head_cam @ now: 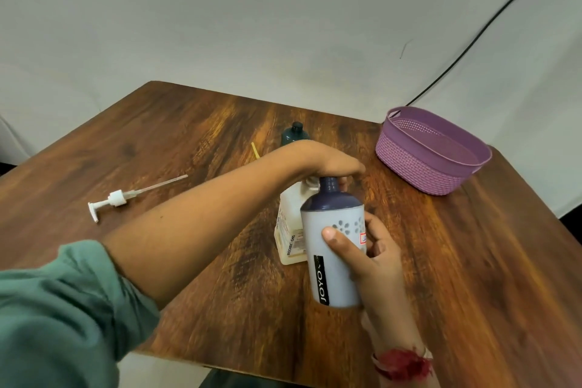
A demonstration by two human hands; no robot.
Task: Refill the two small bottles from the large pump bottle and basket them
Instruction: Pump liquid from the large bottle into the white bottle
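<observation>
Now: right hand (371, 258) grips grey bottle (333, 255); left hand (330, 161) pinches its neck; one basket (431, 151).

A wooden table (189, 142) carries everything. A purple basket (419, 164) sits at its far right corner. A white pump head (121, 197) lies flat near the left edge. A dark small bottle (295, 133) stands toward the far edge, a yellow stick (255, 149) just beside it. A pale large bottle (291, 230) stands mid-table.

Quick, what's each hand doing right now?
Left hand: closed over the top of the grey bottle, at its cap.
Right hand: closed around the grey bottle's body, holding it up.
</observation>
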